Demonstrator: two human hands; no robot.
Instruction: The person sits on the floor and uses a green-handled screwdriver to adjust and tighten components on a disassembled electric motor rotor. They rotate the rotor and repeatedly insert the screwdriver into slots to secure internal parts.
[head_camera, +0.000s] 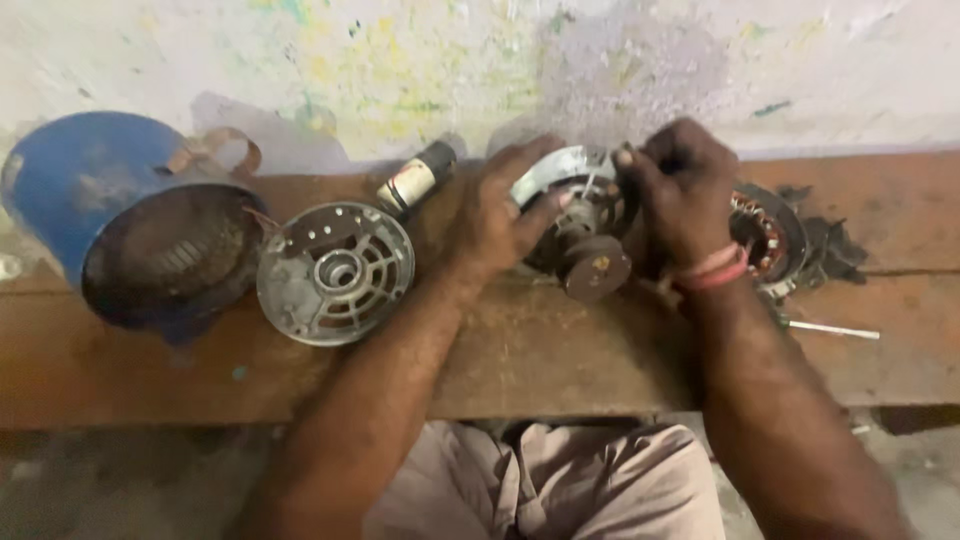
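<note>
My left hand (500, 215) grips the left side of a round grey metal motor part (580, 215) with a dark pulley on its shaft, tilted up on the wooden bench (520, 350). My right hand (680, 190) closes on the upper right rim of the same part, fingers pinched there. A pink band circles my right wrist. Behind my right hand lies a motor stator (765, 235) with copper windings, partly hidden.
A blue cylindrical motor housing (130, 220) lies on its side at the left. A grey slotted end cover (335, 272) rests beside it. A black-and-white capacitor (415, 180) lies near the wall. A thin metal tool (830, 328) lies at the right.
</note>
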